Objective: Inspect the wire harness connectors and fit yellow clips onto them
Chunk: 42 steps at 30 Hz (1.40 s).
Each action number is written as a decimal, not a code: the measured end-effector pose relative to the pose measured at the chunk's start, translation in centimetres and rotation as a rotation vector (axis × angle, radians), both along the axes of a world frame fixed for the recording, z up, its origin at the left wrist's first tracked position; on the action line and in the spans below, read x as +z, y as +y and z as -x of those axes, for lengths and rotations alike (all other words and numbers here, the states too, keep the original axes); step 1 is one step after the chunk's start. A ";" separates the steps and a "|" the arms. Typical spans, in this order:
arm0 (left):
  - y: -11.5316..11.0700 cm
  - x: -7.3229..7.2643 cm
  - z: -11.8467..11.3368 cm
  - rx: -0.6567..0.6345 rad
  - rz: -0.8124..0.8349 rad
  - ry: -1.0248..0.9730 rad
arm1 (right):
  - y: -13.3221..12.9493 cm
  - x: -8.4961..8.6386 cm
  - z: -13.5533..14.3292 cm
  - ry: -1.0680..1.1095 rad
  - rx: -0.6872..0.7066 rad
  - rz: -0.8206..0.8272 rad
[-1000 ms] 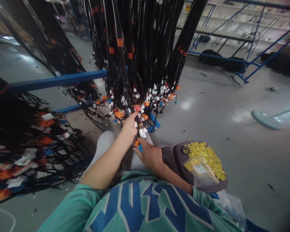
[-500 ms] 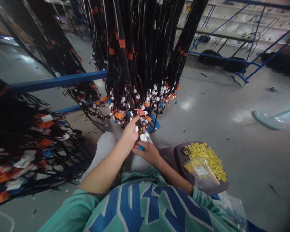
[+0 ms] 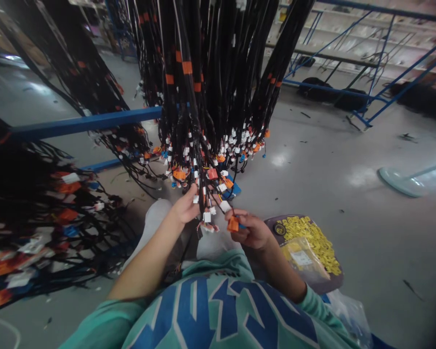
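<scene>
Black cable bundles hang in front of the person. On the stool, yellow clips spread along the far and right edges. The left hand touches the front bundle's wires, grip unclear; the right hand pinches an orange connector near their lower ends.

The wearer has on a teal short-sleeved shirt with big, jagged blue lettering edged in pale grey across the front, plus light grey trousers, I see.
</scene>
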<state>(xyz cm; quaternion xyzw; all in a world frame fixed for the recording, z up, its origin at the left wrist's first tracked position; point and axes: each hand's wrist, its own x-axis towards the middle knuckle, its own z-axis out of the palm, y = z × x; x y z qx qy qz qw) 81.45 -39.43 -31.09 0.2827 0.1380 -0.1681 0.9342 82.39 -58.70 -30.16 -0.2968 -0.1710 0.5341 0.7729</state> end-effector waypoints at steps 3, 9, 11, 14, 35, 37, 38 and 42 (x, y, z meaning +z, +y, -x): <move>0.2 -1.3 1.0 -0.116 -0.006 -0.074 | -0.4 -0.5 -0.6 0.097 -0.027 -0.039; 0.3 -2.7 1.9 -0.245 -0.059 -0.150 | -0.1 -1.7 -1.3 0.259 -0.086 0.055; -0.2 -2.4 2.0 -0.283 -0.096 -0.142 | 0.3 -1.3 -1.2 0.214 -0.136 0.127; -1.2 -1.4 2.2 -0.218 -0.250 -0.069 | 0.9 -0.4 -0.6 -0.014 -0.287 0.314; -3.4 0.8 2.4 -0.136 -0.261 0.031 | 2.7 1.2 0.8 -0.341 -0.445 0.498; -3.6 0.8 2.3 -0.130 -0.261 0.011 | 2.8 1.2 1.0 -0.339 -0.556 0.516; -3.6 0.9 2.2 -0.128 -0.261 0.004 | 2.8 1.2 1.0 -0.370 -0.632 0.532; -3.7 1.2 2.1 -0.120 -0.280 0.045 | 2.5 0.8 0.6 -0.440 -0.797 0.532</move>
